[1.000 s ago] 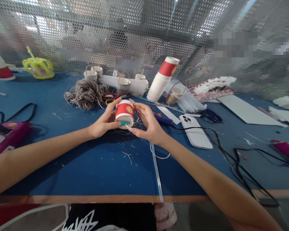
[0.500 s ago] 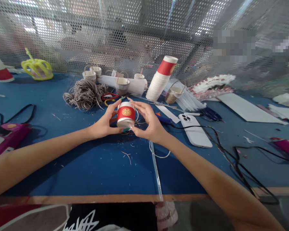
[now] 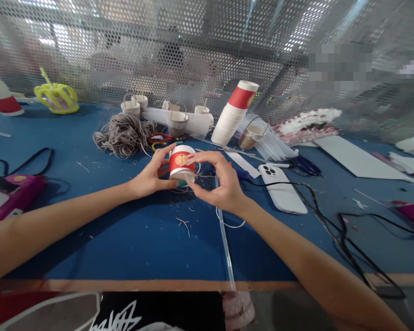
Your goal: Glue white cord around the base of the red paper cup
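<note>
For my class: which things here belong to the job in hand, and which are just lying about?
Belongs:
red-and-white paper cup, held in left hand and right hand
probably the matching cup stack
possibly the gray cord bundle

Apparently just lying about:
white smartphone
yellow basket-shaped ornament
white sheet

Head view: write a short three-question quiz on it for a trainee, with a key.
1. Multiple choice: what are the left hand and right hand both on?
A) scissors
B) a red-and-white paper cup
C) a marker pen
2. True or false: the white phone lies with its camera lenses facing up.
3. Fill in: in the picture, the gray cord bundle lies to the ____ of the tall cup stack.

Key: 1. B; 2. true; 3. left
</note>
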{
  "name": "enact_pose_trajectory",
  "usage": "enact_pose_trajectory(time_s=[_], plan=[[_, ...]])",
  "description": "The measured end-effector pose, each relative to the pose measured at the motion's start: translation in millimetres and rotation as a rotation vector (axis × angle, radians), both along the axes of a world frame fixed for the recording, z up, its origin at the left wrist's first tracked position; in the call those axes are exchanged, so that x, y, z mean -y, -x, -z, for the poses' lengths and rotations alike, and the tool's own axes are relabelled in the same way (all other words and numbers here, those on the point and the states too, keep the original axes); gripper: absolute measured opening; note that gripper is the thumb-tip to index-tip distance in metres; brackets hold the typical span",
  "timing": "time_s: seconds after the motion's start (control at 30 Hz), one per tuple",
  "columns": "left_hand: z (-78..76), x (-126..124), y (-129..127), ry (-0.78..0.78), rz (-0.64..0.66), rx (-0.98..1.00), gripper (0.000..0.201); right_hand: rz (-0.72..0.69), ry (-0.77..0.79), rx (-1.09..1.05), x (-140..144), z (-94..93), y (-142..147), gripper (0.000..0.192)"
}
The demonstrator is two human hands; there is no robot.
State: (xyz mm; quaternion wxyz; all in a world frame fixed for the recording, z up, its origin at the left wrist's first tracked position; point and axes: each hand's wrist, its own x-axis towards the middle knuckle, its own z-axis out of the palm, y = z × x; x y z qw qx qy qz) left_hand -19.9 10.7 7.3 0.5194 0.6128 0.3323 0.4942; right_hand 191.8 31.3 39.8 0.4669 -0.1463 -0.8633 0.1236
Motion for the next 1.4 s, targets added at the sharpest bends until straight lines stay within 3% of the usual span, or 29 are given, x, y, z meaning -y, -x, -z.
enact_pose_trajectory(time_s=[1.4], plan=[[-2.1, 0.9, 0.9, 0.021, 0.006, 0.008, 0.092, 0.009, -0.214, 0.121, -0.1, -8.8, -3.2, 0.036]])
